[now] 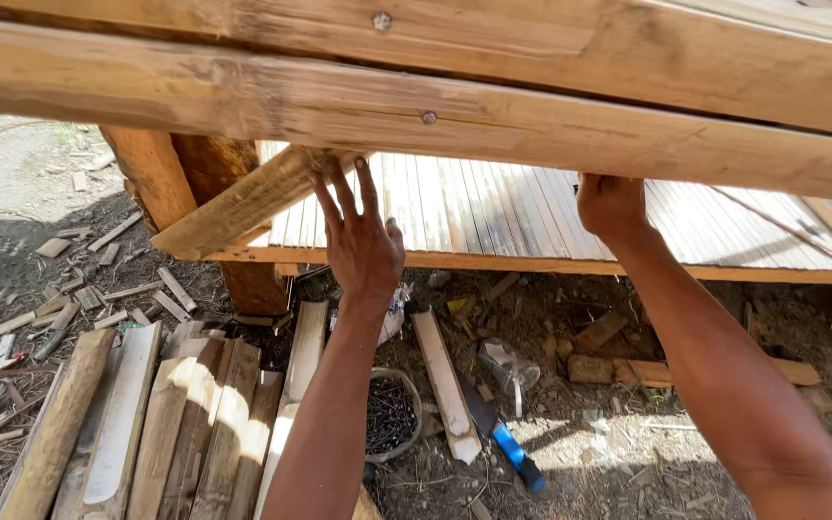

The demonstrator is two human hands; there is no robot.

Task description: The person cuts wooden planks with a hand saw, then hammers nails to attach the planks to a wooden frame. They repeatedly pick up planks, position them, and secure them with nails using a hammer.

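Overhead, the left hand [363,246] presses spread fingers [344,188] under a slanted wooden brace [243,207], steadying it, while the right hand [611,204] grips the beam [532,130], fingers hidden.

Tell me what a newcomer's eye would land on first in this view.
First, the two bare arms reaching up: the left hand spread against the end of a slanted wooden brace, the right hand gripping the underside of the big horizontal beam across the top. Below on the dirt lie a stack of planks at lower left, a bowl of dark nails, and a blue-handled knife.
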